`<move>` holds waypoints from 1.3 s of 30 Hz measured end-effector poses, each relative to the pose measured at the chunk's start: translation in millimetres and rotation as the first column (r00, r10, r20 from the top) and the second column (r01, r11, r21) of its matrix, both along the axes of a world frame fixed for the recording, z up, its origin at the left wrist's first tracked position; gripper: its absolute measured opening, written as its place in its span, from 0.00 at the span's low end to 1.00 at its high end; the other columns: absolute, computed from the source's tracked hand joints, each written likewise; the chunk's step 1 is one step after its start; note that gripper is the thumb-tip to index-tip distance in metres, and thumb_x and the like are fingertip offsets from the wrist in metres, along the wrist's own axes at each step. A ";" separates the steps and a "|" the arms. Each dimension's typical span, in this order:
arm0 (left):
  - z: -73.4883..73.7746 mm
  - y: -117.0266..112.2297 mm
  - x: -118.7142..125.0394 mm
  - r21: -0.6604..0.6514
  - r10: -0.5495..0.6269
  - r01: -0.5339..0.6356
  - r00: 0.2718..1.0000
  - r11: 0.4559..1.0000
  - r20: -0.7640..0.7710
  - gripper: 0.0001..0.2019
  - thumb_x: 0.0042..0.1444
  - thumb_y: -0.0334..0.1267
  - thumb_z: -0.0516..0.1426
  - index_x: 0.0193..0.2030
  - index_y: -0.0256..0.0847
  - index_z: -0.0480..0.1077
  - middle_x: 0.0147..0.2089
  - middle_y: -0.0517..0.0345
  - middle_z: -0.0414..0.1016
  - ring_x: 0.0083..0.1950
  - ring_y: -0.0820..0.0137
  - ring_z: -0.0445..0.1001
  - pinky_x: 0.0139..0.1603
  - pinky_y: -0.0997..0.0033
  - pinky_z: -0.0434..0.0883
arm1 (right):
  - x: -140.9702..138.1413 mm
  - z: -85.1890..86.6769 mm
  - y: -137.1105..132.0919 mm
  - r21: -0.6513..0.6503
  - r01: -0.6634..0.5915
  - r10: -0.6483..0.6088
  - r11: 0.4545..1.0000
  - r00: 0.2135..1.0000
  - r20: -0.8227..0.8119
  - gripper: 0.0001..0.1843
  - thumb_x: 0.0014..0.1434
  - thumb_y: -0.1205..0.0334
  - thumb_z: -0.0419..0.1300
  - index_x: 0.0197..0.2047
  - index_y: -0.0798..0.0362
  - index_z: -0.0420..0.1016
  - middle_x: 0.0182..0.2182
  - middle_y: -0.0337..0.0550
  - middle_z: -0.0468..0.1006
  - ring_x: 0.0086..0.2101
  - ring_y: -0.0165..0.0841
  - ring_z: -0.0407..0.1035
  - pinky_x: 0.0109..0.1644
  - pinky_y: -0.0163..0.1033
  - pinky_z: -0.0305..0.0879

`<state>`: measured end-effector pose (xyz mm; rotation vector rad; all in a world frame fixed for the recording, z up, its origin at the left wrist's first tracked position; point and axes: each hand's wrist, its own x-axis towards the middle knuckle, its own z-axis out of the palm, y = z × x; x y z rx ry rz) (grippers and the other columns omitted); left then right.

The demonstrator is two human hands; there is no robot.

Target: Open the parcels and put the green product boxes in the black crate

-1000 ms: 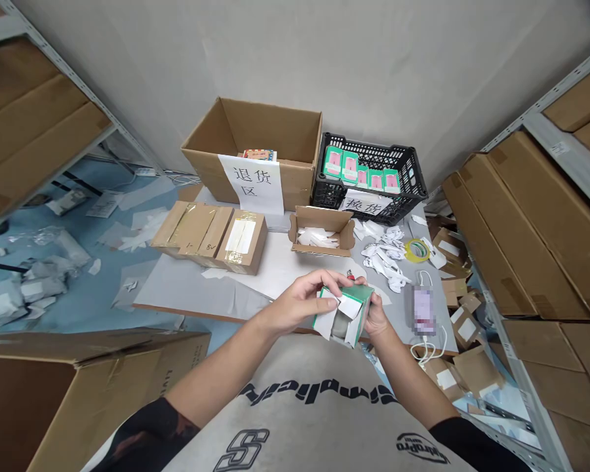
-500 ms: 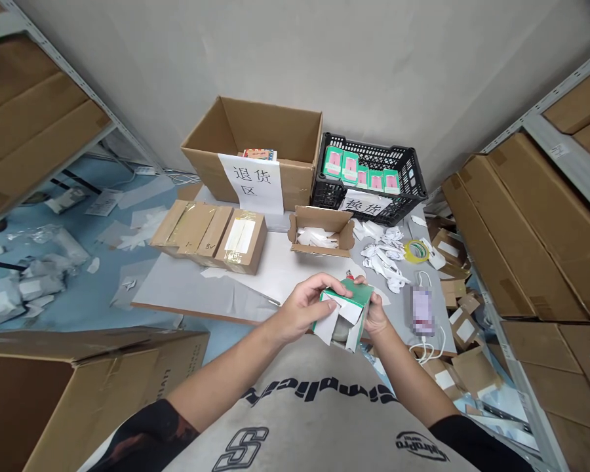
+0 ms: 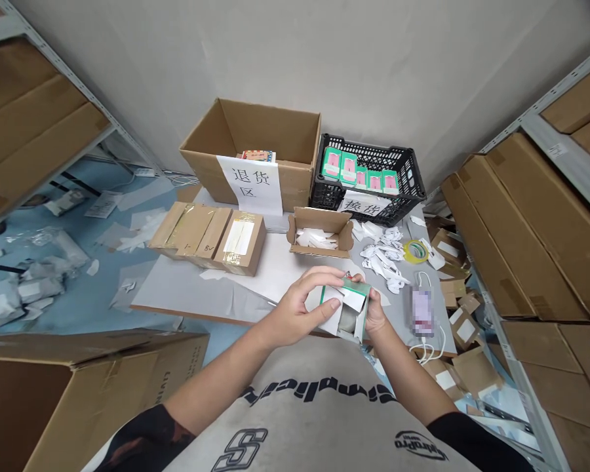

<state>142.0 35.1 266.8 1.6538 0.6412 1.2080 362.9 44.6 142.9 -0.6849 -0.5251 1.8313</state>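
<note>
Over the counter [image 3: 187, 292], a carton [image 3: 348, 328] is clamped in the grip of the left hand [image 3: 295, 308] and right hand [image 3: 376, 313], its loose flaps [image 3: 353, 300] liable to tear if squeezed too hard.

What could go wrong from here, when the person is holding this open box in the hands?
The grey item inside the open green-and-white carton might slide out, since the open side is tilted and the left hand and right hand hold only the carton's sides. The thin white flap beside the left thumb could bend or tear. Anything dropped might miss the table, because the carton is held near its front edge.
</note>
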 end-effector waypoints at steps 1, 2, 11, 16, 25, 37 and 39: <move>2.5 1.5 -2.1 0.026 -0.032 0.033 0.998 0.999 -0.046 0.13 0.64 0.34 0.56 0.54 0.48 0.69 0.59 0.50 0.70 0.60 0.63 0.70 0.60 0.54 0.71 | 0.1 -0.6 -0.1 -0.002 0.001 -0.001 1.000 1.000 -0.005 0.25 0.45 0.42 0.70 0.42 0.42 0.68 0.39 0.37 0.79 0.42 0.42 0.75 0.49 0.51 0.71; 4.5 2.9 -3.8 0.049 -0.055 0.059 0.995 0.997 -0.085 0.12 0.64 0.33 0.55 0.53 0.48 0.71 0.59 0.51 0.70 0.59 0.64 0.71 0.59 0.55 0.71 | 0.0 -1.4 -0.3 -0.006 0.002 -0.002 1.000 1.000 -0.008 0.25 0.45 0.42 0.70 0.42 0.42 0.68 0.39 0.37 0.79 0.42 0.42 0.75 0.49 0.50 0.71; 6.4 5.8 -3.9 0.179 -0.104 0.122 0.989 0.976 -0.105 0.19 0.58 0.48 0.60 0.54 0.45 0.70 0.63 0.45 0.67 0.65 0.53 0.66 0.62 0.45 0.67 | -3.6 -3.5 -1.6 -0.014 0.014 -0.015 1.000 1.000 -0.028 0.25 0.46 0.42 0.69 0.43 0.42 0.68 0.40 0.36 0.80 0.45 0.41 0.75 0.50 0.49 0.71; 5.0 2.9 1.1 0.146 -0.047 0.061 0.994 0.987 -0.100 0.16 0.56 0.38 0.63 0.51 0.44 0.69 0.60 0.46 0.69 0.64 0.56 0.67 0.63 0.48 0.67 | -3.5 -4.3 -0.9 -0.008 0.012 -0.012 1.000 0.999 -0.037 0.24 0.46 0.42 0.70 0.43 0.42 0.69 0.41 0.37 0.80 0.44 0.41 0.75 0.50 0.48 0.70; 7.6 -0.1 5.7 0.234 0.108 -0.067 0.980 0.970 -0.167 0.19 0.49 0.28 0.59 0.49 0.43 0.69 0.60 0.45 0.67 0.63 0.55 0.66 0.61 0.45 0.67 | -5.7 -5.6 0.1 -0.022 0.045 -0.045 0.999 0.999 0.002 0.24 0.45 0.42 0.70 0.40 0.43 0.70 0.39 0.36 0.79 0.40 0.39 0.75 0.46 0.45 0.71; 22.2 12.3 -6.4 0.634 0.211 0.043 0.924 0.772 -0.320 0.18 0.54 0.30 0.58 0.51 0.51 0.67 0.52 0.57 0.73 0.58 0.61 0.71 0.56 0.52 0.71 | -6.8 -6.1 -1.8 -0.059 0.023 -0.026 0.998 0.999 -0.044 0.24 0.47 0.43 0.69 0.43 0.44 0.70 0.39 0.37 0.79 0.41 0.39 0.74 0.45 0.45 0.71; 23.0 13.1 -6.5 0.632 0.202 0.069 0.916 0.772 -0.347 0.17 0.54 0.32 0.58 0.51 0.50 0.68 0.50 0.57 0.75 0.57 0.61 0.72 0.56 0.52 0.72 | -7.1 -7.2 -2.9 -0.061 0.008 -0.012 0.998 0.998 -0.064 0.24 0.47 0.43 0.69 0.44 0.44 0.71 0.39 0.38 0.79 0.41 0.39 0.74 0.46 0.44 0.70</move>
